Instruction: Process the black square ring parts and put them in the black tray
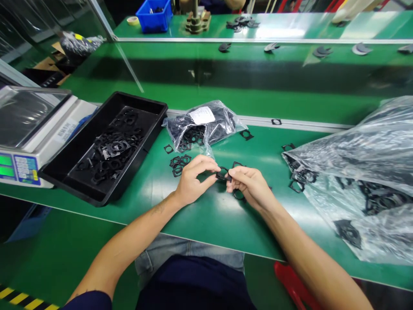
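Between my two hands, above the green table (206,219), is a small black plastic ring-shaped part (222,173). My left hand (196,178) pinches its left edge with thumb and fingertips. On its right edge, the thumb and fingers of my right hand (247,183) are closed. Under and beside my right hand lie more black frame parts (238,195), partly hidden by it. A small pile of similar black frames (178,164) rests just left of my left hand. Behind the hands, a clear plastic bag (222,125) with a white label spills more of them.
At left, a black tray (129,183) of black parts stands against a weighing scale (24,142). A large clear bag (355,150) with black parts covers the right side. Farther back are a metal rail (290,125), curved dark pieces (322,52) and a blue bin (155,17).
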### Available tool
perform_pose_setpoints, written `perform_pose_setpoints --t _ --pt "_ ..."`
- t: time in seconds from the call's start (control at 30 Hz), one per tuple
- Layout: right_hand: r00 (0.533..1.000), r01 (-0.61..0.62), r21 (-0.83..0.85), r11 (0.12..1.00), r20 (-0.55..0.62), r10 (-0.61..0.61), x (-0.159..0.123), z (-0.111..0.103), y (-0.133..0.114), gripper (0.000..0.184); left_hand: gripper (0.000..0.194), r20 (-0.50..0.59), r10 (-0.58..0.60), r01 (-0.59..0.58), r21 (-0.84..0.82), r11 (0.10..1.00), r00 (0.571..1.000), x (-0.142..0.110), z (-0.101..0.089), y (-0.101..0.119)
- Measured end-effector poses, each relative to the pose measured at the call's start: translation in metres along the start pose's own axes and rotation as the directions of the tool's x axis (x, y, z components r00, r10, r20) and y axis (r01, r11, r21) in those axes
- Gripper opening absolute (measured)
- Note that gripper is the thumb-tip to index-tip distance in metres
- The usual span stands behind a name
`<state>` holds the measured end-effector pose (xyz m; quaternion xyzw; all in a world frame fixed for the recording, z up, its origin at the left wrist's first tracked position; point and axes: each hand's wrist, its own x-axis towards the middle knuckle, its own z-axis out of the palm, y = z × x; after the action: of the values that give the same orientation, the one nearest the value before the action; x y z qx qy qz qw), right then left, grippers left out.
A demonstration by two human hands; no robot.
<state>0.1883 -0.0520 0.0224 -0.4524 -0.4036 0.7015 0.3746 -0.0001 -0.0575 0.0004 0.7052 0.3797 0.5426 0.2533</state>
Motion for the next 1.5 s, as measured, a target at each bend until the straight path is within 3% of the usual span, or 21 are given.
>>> perform_pose_setpoints --t 0.07,0.13,0.2,0.3,0.47,0.7,0.77,0.97,1.03,1.17,1.23,1.4,1.5 --pt "0.999 0.032 -0.054 0.998 -0.019 -0.033 0.000 0.000 0.002 0.042 0.003 -0.027 0.052 -0.050 0.064 0.997 0.998 0.001 0.000 0.001" --pt "0.981 0.156 -0.180 0.971 -0.084 -0.173 -0.001 0.001 0.004 0.037 0.004 -0.043 0.055 -0.051 0.091 0.995 0.998 0.001 -0.001 0.002" --pt "0.930 0.302 -0.343 0.889 -0.097 -0.354 -0.003 0.002 0.006 0.028 0.006 -0.045 0.020 -0.016 0.094 0.995 0.999 0.002 -0.001 0.003" --pt "0.858 0.447 -0.490 0.748 -0.001 -0.513 -0.007 0.004 0.006 0.019 0.009 -0.046 -0.053 0.056 0.079 0.995 0.998 0.002 -0.001 0.004" --pt "0.786 0.510 -0.617 0.600 0.052 -0.616 -0.011 0.004 0.006 0.007 0.012 -0.003 -0.070 0.070 0.024 0.997 0.998 0.002 -0.001 0.003" --pt "0.663 0.631 -0.665 0.400 0.194 -0.723 -0.010 0.001 0.004 0.007 0.015 0.076 -0.071 0.074 -0.041 0.996 0.995 0.000 0.000 -0.001" --pt "0.666 0.635 -0.659 0.404 0.202 -0.718 -0.010 0.002 0.003 0.007 0.016 0.083 -0.114 0.121 -0.079 0.990 0.990 -0.001 0.000 -0.003" --pt "0.744 0.578 -0.620 0.530 0.133 -0.655 -0.010 0.003 0.002 0.005 0.024 0.124 -0.297 0.320 -0.269 0.908 0.947 -0.002 0.004 -0.008" --pt "0.733 0.588 -0.628 0.510 0.148 -0.664 -0.011 0.003 0.002 0.007 0.026 0.149 -0.303 0.336 -0.319 0.886 0.941 -0.002 0.005 -0.009" --pt "0.667 0.643 -0.647 0.410 0.212 -0.714 -0.011 0.003 0.002 0.009 0.024 0.196 -0.344 0.394 -0.358 0.847 0.918 -0.002 0.005 -0.006" --pt "0.660 0.651 -0.642 0.406 0.214 -0.720 -0.010 0.004 0.004 0.008 0.023 0.209 -0.387 0.439 -0.363 0.822 0.898 -0.001 0.005 -0.004" --pt "0.741 0.591 -0.596 0.543 0.136 -0.657 -0.009 0.004 0.007 0.006 0.020 0.218 -0.449 0.499 -0.370 0.784 0.867 0.001 0.005 -0.002" --pt "0.752 0.590 -0.580 0.561 0.144 -0.643 -0.008 0.003 0.007 0.007 0.019 0.219 -0.454 0.504 -0.370 0.780 0.864 0.001 0.005 -0.002"
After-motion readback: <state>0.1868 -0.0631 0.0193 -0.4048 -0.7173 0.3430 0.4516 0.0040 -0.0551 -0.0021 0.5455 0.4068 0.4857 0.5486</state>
